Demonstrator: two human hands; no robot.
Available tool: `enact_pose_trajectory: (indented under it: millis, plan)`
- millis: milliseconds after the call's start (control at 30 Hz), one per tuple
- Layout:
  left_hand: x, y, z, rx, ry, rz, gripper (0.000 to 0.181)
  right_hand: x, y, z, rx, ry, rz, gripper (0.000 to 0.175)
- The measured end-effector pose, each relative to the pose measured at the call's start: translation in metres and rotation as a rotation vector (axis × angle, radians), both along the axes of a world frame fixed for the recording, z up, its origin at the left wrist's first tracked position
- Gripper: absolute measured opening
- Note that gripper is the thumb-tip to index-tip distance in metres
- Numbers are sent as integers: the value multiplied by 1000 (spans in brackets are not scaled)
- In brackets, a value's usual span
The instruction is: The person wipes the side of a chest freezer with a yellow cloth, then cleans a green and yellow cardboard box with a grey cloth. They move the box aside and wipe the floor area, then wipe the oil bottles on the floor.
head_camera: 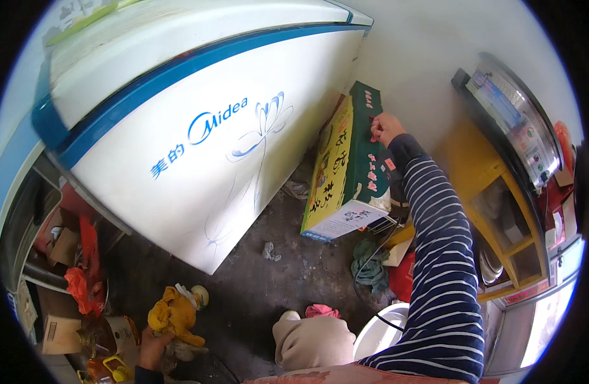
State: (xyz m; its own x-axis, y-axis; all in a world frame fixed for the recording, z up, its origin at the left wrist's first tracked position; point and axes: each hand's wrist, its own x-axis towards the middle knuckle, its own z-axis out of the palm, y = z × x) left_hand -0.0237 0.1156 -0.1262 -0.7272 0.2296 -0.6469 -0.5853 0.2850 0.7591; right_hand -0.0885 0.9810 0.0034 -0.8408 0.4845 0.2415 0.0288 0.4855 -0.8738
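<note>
My right hand (386, 129) is closed on a small red handle on the green top of a printed cardboard box (337, 163). The box, yellow on its long side and white at the near end, stands beside a white chest freezer (194, 144) with blue trim. At the lower left, my left hand (155, 346) holds a crumpled yellow cloth (173, 314). A whitish cloth or glove hangs below the yellow one; a round pale object shows beside it.
On the right, a yellow wooden cabinet (510, 245) carries a round metal appliance (520, 115). A white basin (381, 331), a green cloth (369, 264) and a pink cloth (322, 311) lie low. Bottles and a small carton (62, 334) stand at the lower left.
</note>
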Motion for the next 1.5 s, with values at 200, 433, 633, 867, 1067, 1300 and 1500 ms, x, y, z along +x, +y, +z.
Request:
enact_pose_trajectory:
  millis: [200, 433, 633, 867, 1067, 1300, 1500]
  plan:
    - [-7, 24, -4, -93, -74, -47, 49, -34, 46, -62, -627, 3, -418, 6]
    - [2, 14, -12, -222, -163, -55, 48, -10, 53, -157, -571, 128, -470, 19]
    - [1, 9, -27, -224, -190, -58, 46, 2, 16, -135, -555, 122, -416, 18]
    - [6, 17, -30, -253, -201, -60, 44, -1, 14, -121, -692, -78, -526, 23]
    - [12, 12, -42, -264, -243, -34, 49, -35, 23, -133, -744, 112, -729, 18]
    - [3, -30, -109, -63, -47, -183, 41, -40, 61, -119, -778, 255, -715, 8]
    - [14, -48, -131, -348, -192, -65, 42, -41, 107, -97, -618, 272, -646, 8]
